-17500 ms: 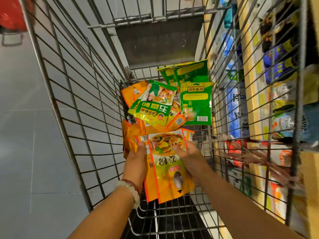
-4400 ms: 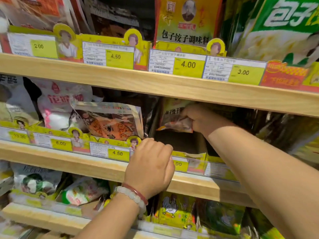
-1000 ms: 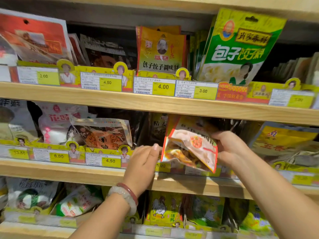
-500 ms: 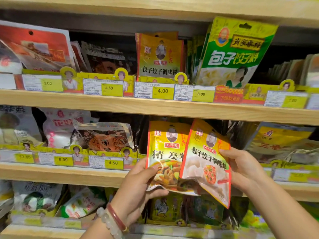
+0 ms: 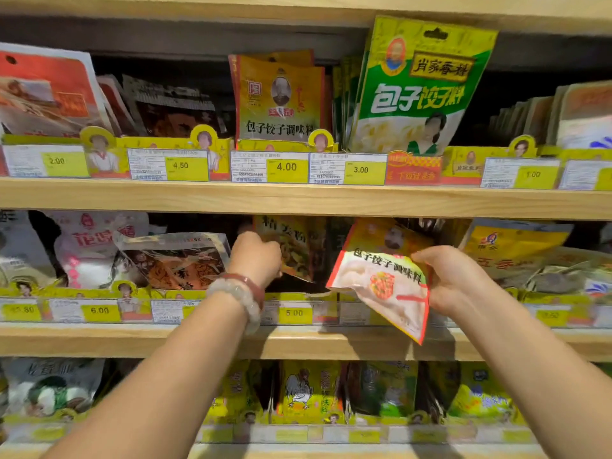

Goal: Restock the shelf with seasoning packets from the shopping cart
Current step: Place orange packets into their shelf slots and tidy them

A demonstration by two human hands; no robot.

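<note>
My left hand [image 5: 255, 258] grips a yellow ginger-powder packet [image 5: 291, 246] and holds it inside the middle shelf [image 5: 298, 342], just above the 5.00 price tag. My right hand [image 5: 443, 276] pinches the right edge of a yellow-and-white dumpling-seasoning packet [image 5: 381, 279], tilted in front of the same shelf opening. The shopping cart is out of view.
The upper shelf [image 5: 298, 198] carries a matching yellow packet [image 5: 278, 101] and a tall green packet [image 5: 417, 87] behind price tags. A clear packet of brown spice [image 5: 175, 260] and a white bag [image 5: 89, 246] sit left of my left hand. More yellow packets [image 5: 516, 246] lie right.
My left hand has pushed the ginger-powder packet up and into the middle shelf. My right hand has carried the dumpling-seasoning packet to the right, apart from the other packet.
</note>
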